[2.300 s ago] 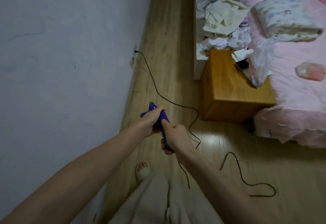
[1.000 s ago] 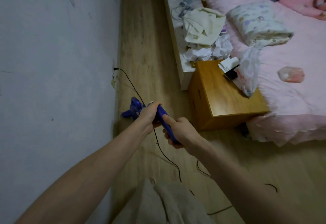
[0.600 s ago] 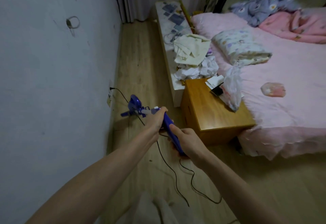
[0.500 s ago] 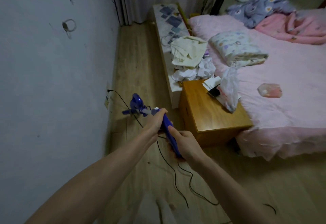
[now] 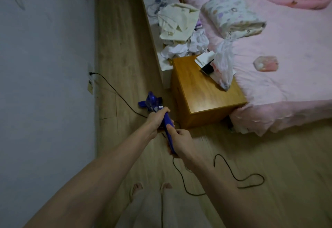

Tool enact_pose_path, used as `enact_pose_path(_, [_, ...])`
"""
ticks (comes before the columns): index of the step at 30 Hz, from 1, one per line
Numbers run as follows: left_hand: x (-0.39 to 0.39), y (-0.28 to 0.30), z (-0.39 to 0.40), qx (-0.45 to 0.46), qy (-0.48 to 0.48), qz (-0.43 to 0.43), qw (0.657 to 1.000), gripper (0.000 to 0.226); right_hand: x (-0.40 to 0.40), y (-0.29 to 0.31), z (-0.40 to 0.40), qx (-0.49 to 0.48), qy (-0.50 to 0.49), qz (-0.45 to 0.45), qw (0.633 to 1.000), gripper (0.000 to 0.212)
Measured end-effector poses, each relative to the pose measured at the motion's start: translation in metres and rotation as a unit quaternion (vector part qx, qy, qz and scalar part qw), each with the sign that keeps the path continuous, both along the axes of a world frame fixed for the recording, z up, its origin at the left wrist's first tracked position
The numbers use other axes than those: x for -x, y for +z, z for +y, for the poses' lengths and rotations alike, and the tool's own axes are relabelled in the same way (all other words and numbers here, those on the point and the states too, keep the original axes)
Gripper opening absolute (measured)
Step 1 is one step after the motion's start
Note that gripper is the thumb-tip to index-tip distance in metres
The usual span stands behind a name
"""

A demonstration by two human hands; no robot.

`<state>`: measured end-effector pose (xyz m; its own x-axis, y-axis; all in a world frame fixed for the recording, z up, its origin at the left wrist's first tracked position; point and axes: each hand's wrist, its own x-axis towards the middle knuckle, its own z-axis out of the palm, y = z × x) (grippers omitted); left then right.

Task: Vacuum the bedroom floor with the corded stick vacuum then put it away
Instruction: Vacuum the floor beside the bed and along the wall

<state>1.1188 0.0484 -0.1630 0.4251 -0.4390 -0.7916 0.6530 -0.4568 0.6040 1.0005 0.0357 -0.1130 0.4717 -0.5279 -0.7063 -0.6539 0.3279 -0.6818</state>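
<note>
A wood floor (image 5: 125, 51) runs between a pale wall (image 5: 45, 84) on the left and a bed (image 5: 287, 51) with pink bedding on the right. A patterned pillow (image 5: 233, 14) lies on the bed, with a small pink thing (image 5: 265, 63) nearer the bed's front edge. Along the bed's left side stands a low white bench (image 5: 162, 66) carrying a pile of pale cloths (image 5: 179, 30). A wooden nightstand (image 5: 203, 94) sits at the bed's near corner, touching the bench's end; on its far right corner lie a plastic bag (image 5: 223, 66), white cards (image 5: 204, 58) and a small black object (image 5: 207, 69).

The blue vacuum (image 5: 154, 105) stands on the floor just left of the nightstand, its head near the nightstand's left edge and its handle reaching toward the person. The left hand (image 5: 158, 118) is wrapped around the handle lower down; the right hand (image 5: 181, 141) grips the handle's upper end, thumb laid along the top. The two hands sit close together on the same handle.

A black cord (image 5: 115, 91) runs from a wall socket (image 5: 90, 74) across the floor toward the vacuum, and more of it loops loosely on the floor by the right forearm. Two feet in slippers (image 5: 136, 189) show at the bottom, near the wall.
</note>
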Motion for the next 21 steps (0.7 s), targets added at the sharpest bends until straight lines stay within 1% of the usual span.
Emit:
enact_pose_path(3, [0.006, -0.011, -0.002, -0.015, -0.022, 0.005, 1.0, 0.035, 0.006, -0.01, 0.0, -0.023, -0.013, 0.006, 1.0, 0.036])
enact_pose_path(7, [0.013, -0.014, -0.006, -0.026, -0.032, -0.004, 0.999, 0.035, 0.012, -0.013, -0.006, -0.023, -0.008, 0.019, 1.0, 0.037])
enact_pose_path(11, [0.019, -0.012, -0.002, -0.042, -0.034, -0.001, 0.999, 0.036, 0.02, -0.002, -0.005, -0.035, -0.004, 0.038, 0.999, 0.04])
enact_pose_path(13, [0.023, -0.011, 0.0, -0.041, -0.04, 0.015, 0.998, 0.036, 0.026, 0.006, -0.005, -0.038, -0.005, 0.047, 0.998, 0.041])
enact_pose_path(16, [0.028, -0.008, 0.001, -0.038, -0.047, 0.044, 0.997, 0.036, 0.033, 0.013, -0.003, -0.048, -0.021, 0.048, 0.997, 0.04])
enact_pose_path(21, [0.018, -0.009, -0.009, -0.034, -0.048, 0.03, 0.998, 0.038, 0.02, 0.01, -0.006, -0.067, -0.069, 0.042, 0.994, 0.039])
